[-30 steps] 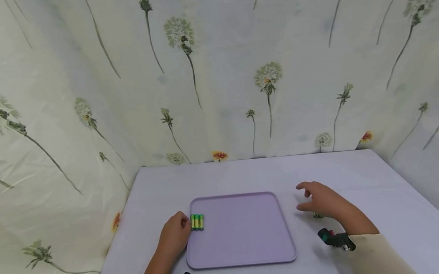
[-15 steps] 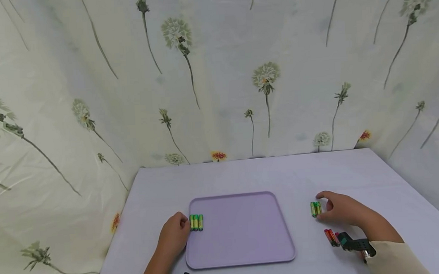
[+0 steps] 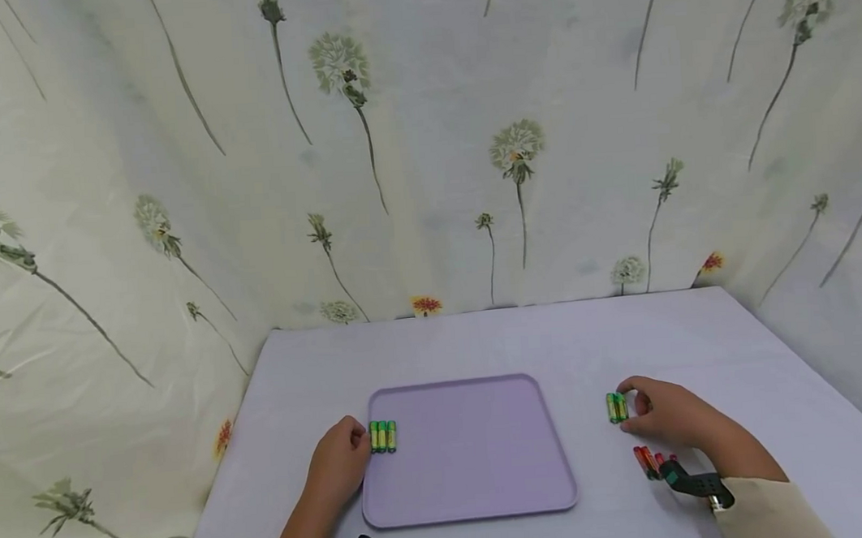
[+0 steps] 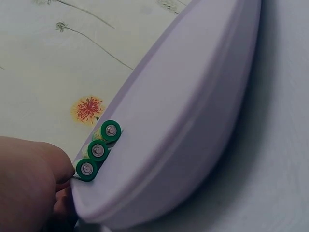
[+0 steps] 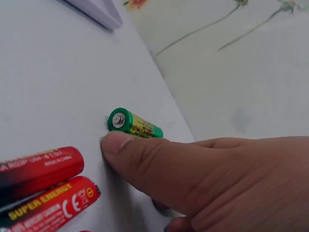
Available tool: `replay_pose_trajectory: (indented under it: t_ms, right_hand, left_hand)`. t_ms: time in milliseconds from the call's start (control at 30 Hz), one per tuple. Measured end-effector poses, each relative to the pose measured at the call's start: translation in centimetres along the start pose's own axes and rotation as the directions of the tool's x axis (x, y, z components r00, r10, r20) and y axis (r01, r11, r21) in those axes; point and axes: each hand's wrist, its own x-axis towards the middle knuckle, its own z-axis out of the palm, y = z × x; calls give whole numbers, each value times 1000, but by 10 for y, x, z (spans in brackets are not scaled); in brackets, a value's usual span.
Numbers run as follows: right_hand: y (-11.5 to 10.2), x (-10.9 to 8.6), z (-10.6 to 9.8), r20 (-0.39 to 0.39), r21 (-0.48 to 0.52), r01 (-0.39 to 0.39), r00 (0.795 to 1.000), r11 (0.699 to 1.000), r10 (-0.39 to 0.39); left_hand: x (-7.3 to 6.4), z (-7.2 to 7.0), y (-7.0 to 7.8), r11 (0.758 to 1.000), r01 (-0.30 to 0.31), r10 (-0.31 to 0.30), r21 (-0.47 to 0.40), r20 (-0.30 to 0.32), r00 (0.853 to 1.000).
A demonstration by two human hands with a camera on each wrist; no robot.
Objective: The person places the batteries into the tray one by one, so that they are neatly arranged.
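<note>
Three green-and-yellow batteries [image 3: 383,437] lie side by side on the left edge of the lilac tray [image 3: 470,454]. My left hand [image 3: 339,461] is at that edge with curled fingers, its tips right beside the nearest battery; I cannot tell whether they grip the rim or the battery. Right of the tray, two more green batteries [image 3: 611,407] lie together on the table. My right hand [image 3: 665,411] pinches the right one end to end between thumb and index finger. In the right wrist view the thumb covers it, and only the other green battery [image 5: 137,124] shows.
Red-and-black batteries [image 5: 46,169] lie on the table just in front of the right hand, partly hidden by the black wrist camera [image 3: 694,481] in the head view. A floral cloth [image 3: 424,139] hangs behind the white table [image 3: 479,340].
My right hand has moved right and toward me, down onto the pair of green batteries. The red batteries have come into sight. The left hand and the batteries beside it stay put.
</note>
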Motion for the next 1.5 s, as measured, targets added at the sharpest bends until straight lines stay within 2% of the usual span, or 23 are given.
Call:
replay_pose_trajectory:
  t_ms: [233,667,767,1067,1500]
  right_hand:
    - [-5,-1,0,-17,15,9,1000,1000,-9]
    - [-6,3,3,-65,-21,28,997,999,-29]
    - [-15,4,2,-70,-21,42,997,999,-44]
    - [-50,15,13,-78,10,164,984,986,-163]
    - [-107,29,27,-45,126,210,978,970,-206]
  left_hand:
    - [-1,0,-1,1000,15,-15,7,-6,1000]
    - [0,2,-3,1000,15,-15,8,-4,1000]
    - [0,1,-3,1000,11,-11,7,-6,1000]
    - [1,0,-2,1000,27,-26,16,-3,1000]
    - [1,1,0,1000,7,-7,11,3,1000]
